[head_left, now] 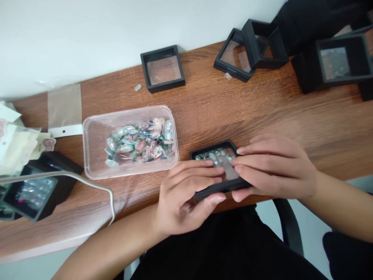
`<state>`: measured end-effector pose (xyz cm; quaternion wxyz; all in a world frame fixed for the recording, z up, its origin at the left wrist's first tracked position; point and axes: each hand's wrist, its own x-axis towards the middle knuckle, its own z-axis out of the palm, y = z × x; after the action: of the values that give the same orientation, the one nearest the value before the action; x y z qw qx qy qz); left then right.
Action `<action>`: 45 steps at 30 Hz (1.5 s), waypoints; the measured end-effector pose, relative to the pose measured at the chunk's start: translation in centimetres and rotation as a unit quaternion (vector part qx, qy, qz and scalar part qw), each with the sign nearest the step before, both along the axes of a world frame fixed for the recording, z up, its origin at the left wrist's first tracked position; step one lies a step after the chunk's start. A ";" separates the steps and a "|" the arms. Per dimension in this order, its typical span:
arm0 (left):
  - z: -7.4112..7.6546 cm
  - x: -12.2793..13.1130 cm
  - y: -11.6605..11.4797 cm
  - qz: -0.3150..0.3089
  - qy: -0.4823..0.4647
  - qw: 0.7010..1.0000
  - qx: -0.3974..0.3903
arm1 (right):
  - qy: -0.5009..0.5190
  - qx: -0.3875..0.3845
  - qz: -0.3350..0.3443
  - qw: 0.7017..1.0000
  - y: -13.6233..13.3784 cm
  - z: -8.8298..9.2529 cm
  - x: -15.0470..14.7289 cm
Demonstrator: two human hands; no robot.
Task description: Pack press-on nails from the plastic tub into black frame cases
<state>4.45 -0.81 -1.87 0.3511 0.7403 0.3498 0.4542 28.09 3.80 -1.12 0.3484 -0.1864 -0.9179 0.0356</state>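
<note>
A shallow black display box (214, 189) is held between both hands at the table's front edge. Green and clear press-on nails (215, 156) lie in it, mostly along its far side; one bears a white star. My left hand (189, 194) grips the box's near left, thumb at the front wall and fingertips over the inside. My right hand (271, 167) clasps the right side, its fingertips at the nails there and its thumb below the front edge. The fingers hide part of the inside. Left of the box, a clear plastic tub (96, 151) contains many loose press-on nails (142, 142).
An open black frame (148, 83) stands near the wall, with more black frames (252, 58) to its right. Black boxes (317, 74) occupy the far right. At left are filled display boxes (35, 194), cards (17, 144), a clear bag (64, 105) and a white cable (96, 184).
</note>
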 end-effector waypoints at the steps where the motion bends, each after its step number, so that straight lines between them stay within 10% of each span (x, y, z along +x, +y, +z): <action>1: 0.0 0.0 0.0 -0.001 0.001 1.000 0.005 | -0.012 0.014 0.004 1.000 0.0 0.1 0.1; 17: -1.7 0.4 -0.8 -0.056 0.148 0.987 0.012 | -0.035 -0.247 0.016 0.968 1.0 -0.8 0.8; 27: -1.7 0.1 -1.7 -0.087 0.195 0.974 0.079 | -0.010 -0.388 -0.178 0.904 1.4 -1.2 1.3; 36: -0.5 -0.2 -1.8 -0.068 0.247 0.941 0.223 | 0.056 -0.508 -0.040 0.859 1.1 0.0 1.1; 45: -1.0 0.2 -2.0 -0.050 0.266 0.943 0.196 | 0.064 -0.481 -0.092 0.870 1.2 0.0 1.0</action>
<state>4.60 -2.78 -2.88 0.1158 0.9050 0.2967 0.2821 29.11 4.97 -1.08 0.2755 -0.4115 -0.7418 0.4522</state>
